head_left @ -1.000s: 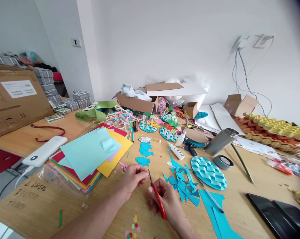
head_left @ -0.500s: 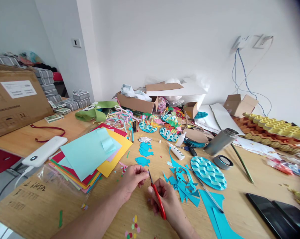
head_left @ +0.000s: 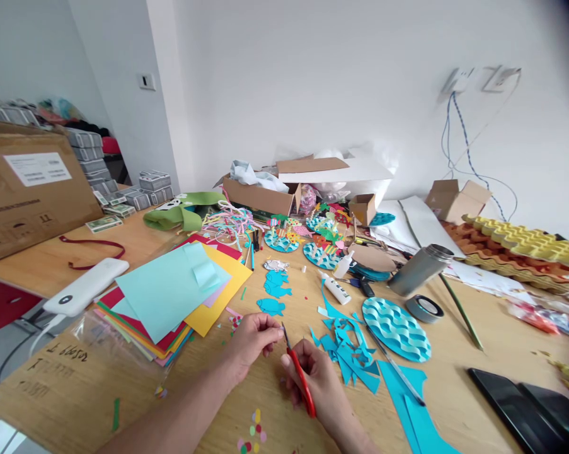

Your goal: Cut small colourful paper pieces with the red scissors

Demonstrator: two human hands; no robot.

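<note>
Red-handled scissors point(head_left: 301, 381) are held in my right hand point(head_left: 315, 375), their blades pointing up and away from me. Just left of the blade tips, my left hand point(head_left: 256, 340) has its thumb and fingers pinched together; whatever lies between them is too small to make out. Blue paper fish point(head_left: 271, 306) lie in a column beyond my hands, with a white patterned fish point(head_left: 275, 265) behind them. Blue paper scraps point(head_left: 348, 353) are heaped to the right of the scissors, beside an oval with wavy blue strips point(head_left: 396, 329).
Coloured paper sheets point(head_left: 166, 296) and a white power bank point(head_left: 86, 287) lie at left. A metal flask point(head_left: 419, 270), a tape roll point(head_left: 425, 308), glue bottles point(head_left: 337, 289) and black phones point(head_left: 515, 403) are at right. Small paper dots point(head_left: 252, 430) lie near the front.
</note>
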